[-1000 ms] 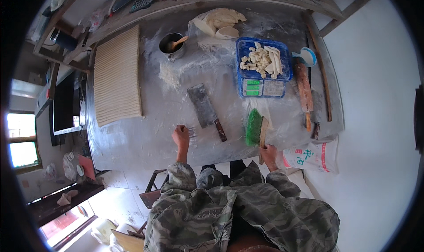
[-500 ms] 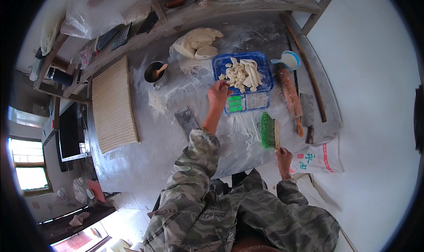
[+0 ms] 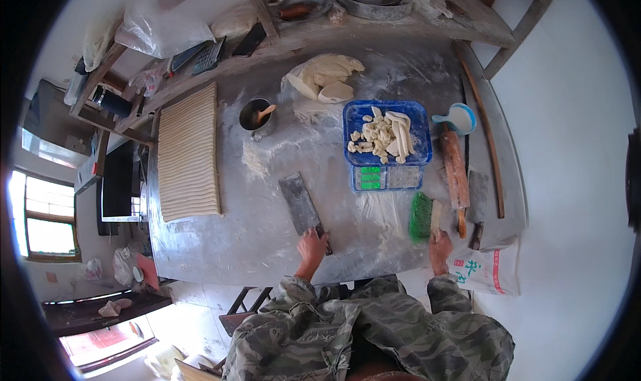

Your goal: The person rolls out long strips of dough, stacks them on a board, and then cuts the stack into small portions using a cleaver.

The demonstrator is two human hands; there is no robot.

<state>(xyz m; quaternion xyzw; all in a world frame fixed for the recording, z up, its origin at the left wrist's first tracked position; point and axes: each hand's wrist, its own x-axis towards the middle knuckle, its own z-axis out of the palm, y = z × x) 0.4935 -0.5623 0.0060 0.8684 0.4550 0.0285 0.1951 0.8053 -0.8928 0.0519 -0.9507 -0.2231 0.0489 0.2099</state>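
Gripping the cleaver [image 3: 302, 205] by its handle, the left hand [image 3: 311, 242] is closed around it (blade flat on table [image 3: 267, 247]); right hand [image 3: 439, 249] rests by the brush [image 3: 420, 217], its grip unclear.

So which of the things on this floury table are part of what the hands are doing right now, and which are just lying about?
In hand:
- left hand on the handle of the cleaver
- right hand at the near table edge, by the green brush

Lying about:
- blue tray of dough pieces on a scale
- rolling pin
- dough lump
- cup
- ridged board
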